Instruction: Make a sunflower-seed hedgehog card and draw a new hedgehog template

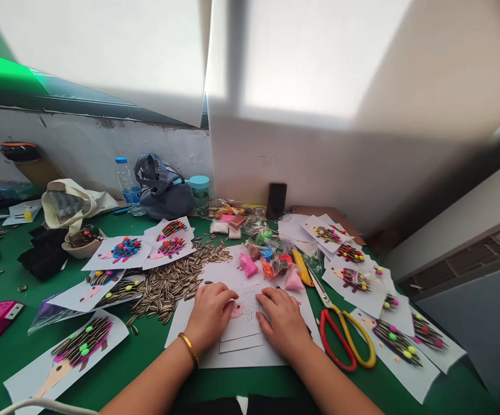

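Observation:
My left hand (pixel 210 314), with a gold bangle at the wrist, lies over the left side of a small white sheet (pixel 237 333), fingers stretched out. On its right side rests my right hand (pixel 283 323), fingers apart and slightly bent. Between them shows a dotted hedgehog drawing (pixel 250 305) with a pink face. Other small sheets are layered beneath it on a larger white paper (pixel 215 361). Bagged lumps of coloured clay (pixel 248 265) sit just beyond my fingertips. A pile of striped sunflower seeds (pixel 167 285) spreads left of my left hand.
Scissors (pixel 338 325) with red and yellow handles and a yellow utility knife (pixel 302 268) lie right. Hedgehog cards covered in seeds (pixel 83 351) flank both sides. A phone (pixel 276 200), water bottle (pixel 128 183) and dark bag (pixel 163 196) stand along the back wall.

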